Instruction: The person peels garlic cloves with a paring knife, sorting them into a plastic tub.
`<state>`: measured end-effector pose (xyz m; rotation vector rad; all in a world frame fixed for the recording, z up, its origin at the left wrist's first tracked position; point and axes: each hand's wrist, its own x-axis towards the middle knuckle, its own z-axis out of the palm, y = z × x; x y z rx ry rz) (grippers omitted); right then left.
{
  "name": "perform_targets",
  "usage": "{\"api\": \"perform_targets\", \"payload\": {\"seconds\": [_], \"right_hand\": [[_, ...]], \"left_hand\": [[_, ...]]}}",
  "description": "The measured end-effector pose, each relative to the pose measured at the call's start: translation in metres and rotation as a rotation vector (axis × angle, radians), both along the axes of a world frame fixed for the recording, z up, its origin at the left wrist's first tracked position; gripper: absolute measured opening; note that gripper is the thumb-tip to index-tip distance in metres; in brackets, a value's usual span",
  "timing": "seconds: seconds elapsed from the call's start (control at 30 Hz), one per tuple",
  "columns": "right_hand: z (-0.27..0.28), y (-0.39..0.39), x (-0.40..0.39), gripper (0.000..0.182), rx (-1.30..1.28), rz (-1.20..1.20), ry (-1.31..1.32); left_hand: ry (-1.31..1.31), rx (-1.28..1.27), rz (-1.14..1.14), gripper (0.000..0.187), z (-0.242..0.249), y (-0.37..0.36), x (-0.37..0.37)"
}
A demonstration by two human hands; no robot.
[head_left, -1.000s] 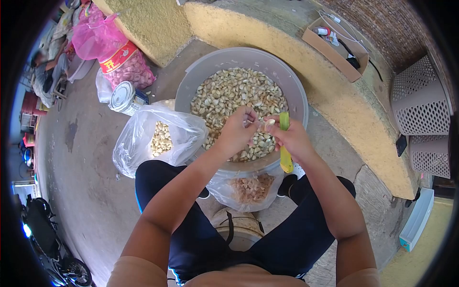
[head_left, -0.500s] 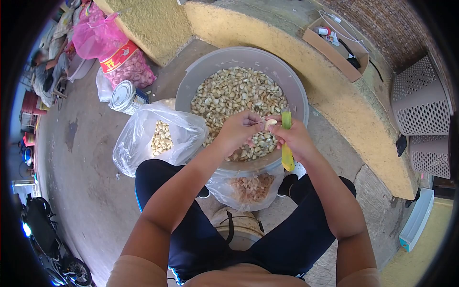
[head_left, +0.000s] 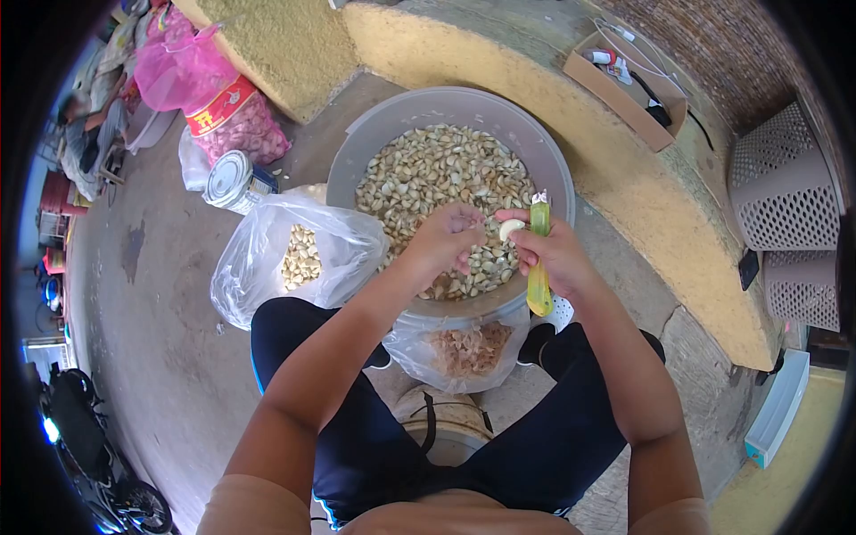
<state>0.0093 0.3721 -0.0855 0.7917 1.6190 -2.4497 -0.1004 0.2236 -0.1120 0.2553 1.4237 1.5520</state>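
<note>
My right hand (head_left: 555, 250) pinches a pale peeled garlic clove (head_left: 511, 230) between thumb and fingertips. The same hand also grips a yellow-green utility knife (head_left: 539, 259), tilted nearly upright with its tip away from me. Just left of the clove, a small gap apart, is my left hand (head_left: 452, 239), fingers curled and thumb drawn to them; whatever they pinch is too small to make out. Both hands are above a large grey tub (head_left: 450, 100) holding many garlic cloves (head_left: 437, 169), in what looks like water.
Left of the tub, a clear plastic bag (head_left: 254, 254) contains peeled cloves. A bag of peelings (head_left: 468, 349) lies between my legs, near a bucket (head_left: 437, 415). Beyond are a can (head_left: 234, 181) and a pink mesh sack (head_left: 241, 129). A low yellow wall (head_left: 624, 169) curves along the right.
My hands have parted slightly, the left away from the clove. The clove now shows whiter in my right hand, and the knife has turned, its tip coming into view.
</note>
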Motion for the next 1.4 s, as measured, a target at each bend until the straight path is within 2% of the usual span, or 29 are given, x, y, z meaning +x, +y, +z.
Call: {"api": "perform_targets", "payload": {"seconds": [0.1, 0.3, 0.5, 0.7, 0.8, 0.9, 1.0, 1.1, 1.2, 1.3, 1.4], "right_hand": [[0.002, -0.002, 0.001, 0.032, 0.055, 0.004, -0.02], [-0.002, -0.003, 0.001, 0.031, 0.127, 0.024, -0.039], [0.001, -0.006, 0.0, 0.032, 0.181, 0.057, -0.037], [-0.001, -0.006, 0.0, 0.031, 0.154, 0.045, -0.046], [-0.001, -0.005, 0.0, 0.03, 0.143, 0.04, -0.031], [-0.003, -0.004, 0.001, 0.029, 0.157, 0.033, -0.014], [0.001, -0.006, 0.0, 0.029, 0.159, 0.022, -0.029], [0.0, -0.005, 0.0, 0.029, 0.276, 0.067, -0.041], [-0.001, -0.005, 0.0, 0.029, 0.377, 0.111, -0.046], [-0.001, -0.007, 0.0, 0.027, 0.393, 0.103, -0.022], [-0.001, -0.005, 0.001, 0.03, 0.365, 0.119, -0.027]], "left_hand": [[-0.066, 0.056, -0.126, 0.019, 0.005, 0.001, 0.001], [0.118, 0.018, -0.094, 0.014, 0.001, 0.003, 0.01], [0.189, -0.059, -0.058, 0.014, -0.003, 0.002, 0.008], [0.224, -0.011, 0.051, 0.006, 0.002, 0.003, 0.01], [0.251, -0.032, -0.049, 0.008, -0.004, 0.0, 0.007], [0.206, -0.094, -0.102, 0.011, -0.005, 0.0, 0.005], [0.1, -0.025, -0.032, 0.014, -0.008, 0.001, 0.008], [0.186, -0.071, -0.095, 0.015, -0.003, 0.0, 0.008], [0.567, -0.073, -0.114, 0.018, -0.009, 0.0, 0.01], [0.47, -0.181, -0.184, 0.017, 0.005, -0.002, 0.008], [0.437, -0.186, -0.239, 0.016, 0.007, -0.004, 0.002]]}}
